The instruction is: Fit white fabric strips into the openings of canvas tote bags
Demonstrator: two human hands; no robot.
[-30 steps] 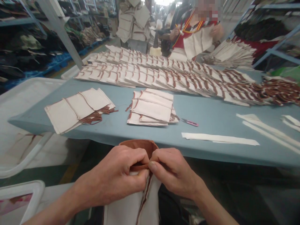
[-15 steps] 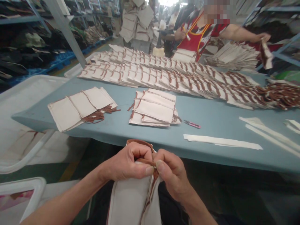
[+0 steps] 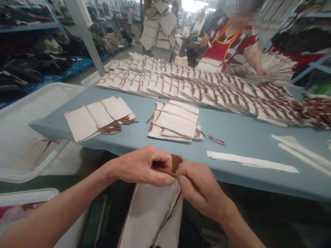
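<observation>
A cream fabric piece with brown trim [image 3: 152, 210] hangs down in front of me, below the table's front edge. My left hand [image 3: 148, 165] is closed, pinching its brown top edge between thumb and fingers. Right beside it, my right hand [image 3: 200, 184] grips the same edge near the brown seam. The two hands almost touch, and their fingers partly hide the gripped edge. On the table ahead lie a small stack of similar cream pieces [image 3: 177, 120] and, to its left, another stack [image 3: 94, 117] with loose brown strips. Pink thread snips [image 3: 217, 140] rest right of the middle stack.
Overlapping rows of cream pieces [image 3: 165, 84] cover the far side of the blue-grey table [image 3: 129, 144]. Cream strips [image 3: 252, 162] lie at the right. White plastic bins [image 3: 38, 93] stand at the left. A co-worker in a red apron [image 3: 217, 48] stands across the table.
My hands still pinch the brown edge and have shifted slightly in the view. The brown band beyond them shows less as a loop. The co-worker's outstretched arm has come down to a pile.
</observation>
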